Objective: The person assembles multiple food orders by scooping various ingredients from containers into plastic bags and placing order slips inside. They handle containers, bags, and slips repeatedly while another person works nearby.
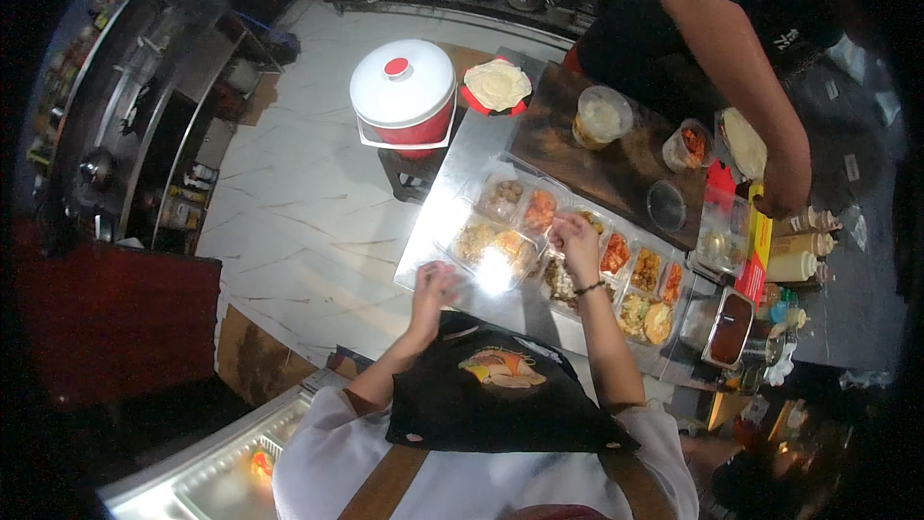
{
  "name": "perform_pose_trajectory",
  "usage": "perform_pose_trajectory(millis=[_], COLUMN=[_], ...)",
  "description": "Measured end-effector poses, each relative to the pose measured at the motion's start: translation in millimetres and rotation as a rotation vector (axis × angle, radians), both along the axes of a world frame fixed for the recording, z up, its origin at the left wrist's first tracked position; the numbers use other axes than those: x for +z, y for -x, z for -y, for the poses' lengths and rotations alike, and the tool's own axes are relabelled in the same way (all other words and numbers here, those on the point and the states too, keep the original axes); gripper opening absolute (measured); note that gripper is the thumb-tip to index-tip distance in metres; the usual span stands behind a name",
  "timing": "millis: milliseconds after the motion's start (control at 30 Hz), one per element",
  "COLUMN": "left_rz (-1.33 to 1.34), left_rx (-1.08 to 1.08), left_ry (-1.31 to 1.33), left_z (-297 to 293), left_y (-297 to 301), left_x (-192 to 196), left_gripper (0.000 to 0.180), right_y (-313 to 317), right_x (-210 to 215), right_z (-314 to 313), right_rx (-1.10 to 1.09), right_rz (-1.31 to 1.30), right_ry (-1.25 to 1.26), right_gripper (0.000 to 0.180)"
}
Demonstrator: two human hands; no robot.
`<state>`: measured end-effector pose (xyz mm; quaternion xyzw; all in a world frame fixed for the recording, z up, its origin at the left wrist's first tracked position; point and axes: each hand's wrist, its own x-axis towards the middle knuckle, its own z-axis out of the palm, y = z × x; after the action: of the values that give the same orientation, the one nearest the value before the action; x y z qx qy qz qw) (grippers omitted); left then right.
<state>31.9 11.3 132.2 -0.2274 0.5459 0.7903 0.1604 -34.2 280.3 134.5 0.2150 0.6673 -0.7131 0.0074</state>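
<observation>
My right hand (577, 239) is over several clear compartment trays of food on the metal table (419, 255). Its fingers are pinched together at the border of the left tray (474, 243), beside orange-red pieces (539, 210); whatever they hold is too small to make out. That tray also has round brown pieces (503, 197) and a rice-like food, partly lost in glare. Beneath my right hand lies dark food with white sauce (563, 281). A tray on the right (630, 316) has reddish and yellow-brown portions. My left hand (435, 284) hovers by the table's left corner, fingers loosely apart and somewhat blurred.
A red-and-white cooler (402, 87) stands on a stool left of the table. Flatbreads (497, 85) lie beyond. On the wooden board (553, 149) are tubs (603, 117) of food. A co-worker's arm (746, 77) reaches in at right, near sauce bottles (794, 265) and a sauce pan (729, 327).
</observation>
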Motion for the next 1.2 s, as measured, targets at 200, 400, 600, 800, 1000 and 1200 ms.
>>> perform_pose_trajectory(millis=[200,400,600,800,1000,1200], left_rz=[-0.319,-0.606,-0.506,-0.567,-0.622,-0.688], left_rx=[-0.149,-0.506,-0.681,-0.611,-0.559,-0.565], left_ry=[0.503,0.675,0.815,0.835,0.842,0.857], left_z=[57.3,-3.1,-44.8,-45.4,-51.8,-55.7], left_y=[98.4,184.4,209.2,204.5,209.4,221.3], left_x=[-39.3,-54.7,-63.4,-55.2,-46.1,-57.2], left_gripper=[0.029,0.044,0.049,0.045,0.042,0.043], right_y=[34.3,32.2,41.6,40.4,26.1,30.2], right_x=[-8.7,11.4,14.3,11.8,-7.6,-12.0], right_z=[-9.5,-4.4,4.9,7.9,10.1,21.2], right_rx=[0.016,0.077,0.117,0.056,-0.120,-0.143], right_rz=[0.274,0.316,0.360,0.314,0.204,0.219], right_ry=[-0.314,-0.826,-1.019,-1.020,-0.881,-0.998], right_gripper=[0.033,0.046,0.043,0.041,0.041,0.035])
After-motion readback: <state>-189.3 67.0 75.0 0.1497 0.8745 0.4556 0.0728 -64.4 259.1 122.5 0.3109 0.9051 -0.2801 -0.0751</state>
